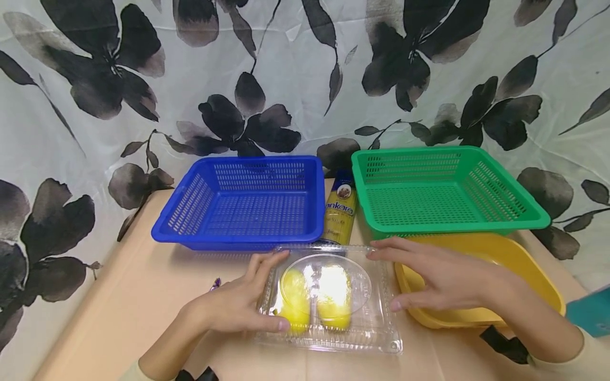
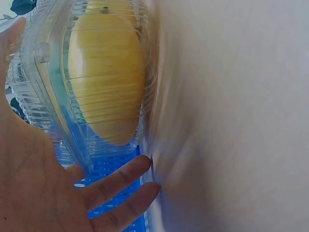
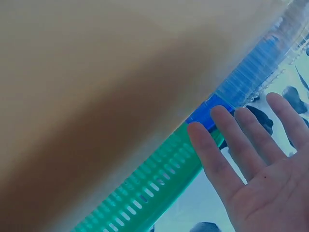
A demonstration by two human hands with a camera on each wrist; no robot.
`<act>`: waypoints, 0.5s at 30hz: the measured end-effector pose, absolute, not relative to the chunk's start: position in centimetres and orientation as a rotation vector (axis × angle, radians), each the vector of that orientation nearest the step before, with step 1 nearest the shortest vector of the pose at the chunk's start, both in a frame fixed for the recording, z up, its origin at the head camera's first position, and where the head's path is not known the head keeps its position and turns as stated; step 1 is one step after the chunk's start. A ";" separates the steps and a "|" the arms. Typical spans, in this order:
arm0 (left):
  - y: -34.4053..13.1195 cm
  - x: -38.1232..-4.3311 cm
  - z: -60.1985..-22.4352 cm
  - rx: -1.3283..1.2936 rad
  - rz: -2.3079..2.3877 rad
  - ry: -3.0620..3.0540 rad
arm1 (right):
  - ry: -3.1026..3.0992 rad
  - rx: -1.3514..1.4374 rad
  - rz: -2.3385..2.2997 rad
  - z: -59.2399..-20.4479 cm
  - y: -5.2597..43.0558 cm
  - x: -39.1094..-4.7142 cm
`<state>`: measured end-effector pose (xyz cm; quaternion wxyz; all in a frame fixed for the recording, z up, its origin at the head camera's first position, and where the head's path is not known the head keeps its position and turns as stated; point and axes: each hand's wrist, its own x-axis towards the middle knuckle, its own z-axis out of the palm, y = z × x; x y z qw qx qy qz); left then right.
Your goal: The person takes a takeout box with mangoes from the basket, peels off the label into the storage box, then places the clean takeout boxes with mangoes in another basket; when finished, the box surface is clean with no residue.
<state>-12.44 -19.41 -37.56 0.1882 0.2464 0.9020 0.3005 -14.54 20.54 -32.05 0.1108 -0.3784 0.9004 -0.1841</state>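
Note:
A clear plastic clamshell container [image 1: 367, 323] lies closed on the table, with two oval yellow fruits [image 1: 335, 307] inside, mango-like in shape. My left hand [image 1: 233, 307] is at its left side, the thumb over the near part and the index fingertip at the far left corner. In the left wrist view, two loosely extended fingers [image 2: 120, 181] reach down to the tabletop beside the container, and one fruit [image 2: 106, 77] shows through the ribbed wall. My right hand [image 1: 443, 275] hovers at the container's right edge, its fingers extended and spread, gripping nothing.
A blue basket [image 1: 238, 238] stands behind on the left, a green basket [image 1: 452, 227] behind on the right. Between them lies a yellow packet [image 1: 339, 217]. A yellow tray [image 1: 534, 280] sits under my right forearm, and a teal object [image 1: 591, 312] is at the right edge.

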 end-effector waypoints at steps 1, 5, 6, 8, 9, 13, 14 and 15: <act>-19.4 -12.5 -37.6 0.692 0.847 2.537 | 2.642 -1.106 -0.545 -32.1 20.5 -14.5; -19.4 -12.6 -37.5 0.692 0.851 2.542 | 2.617 -1.082 -0.564 -32.6 20.3 -14.5; -19.3 -12.6 -37.4 0.684 0.849 2.544 | 2.610 -1.067 -0.562 -32.6 20.3 -14.5; -19.3 -12.6 -37.3 0.670 0.839 2.556 | 2.599 -1.028 -0.547 -32.6 20.2 -14.4; -19.2 -12.5 -37.2 0.664 0.835 2.560 | 2.596 -1.006 -0.536 -32.5 20.2 -14.2; -19.2 -12.2 -37.2 0.662 0.821 2.598 | 2.589 -0.956 -0.504 -32.4 19.9 -13.6; -19.3 -12.0 -37.2 0.672 0.815 2.625 | 2.588 -0.952 -0.504 -32.4 19.8 -13.5; -19.4 -11.9 -37.3 0.683 0.818 2.646 | 2.585 -0.952 -0.509 -32.5 19.7 -13.3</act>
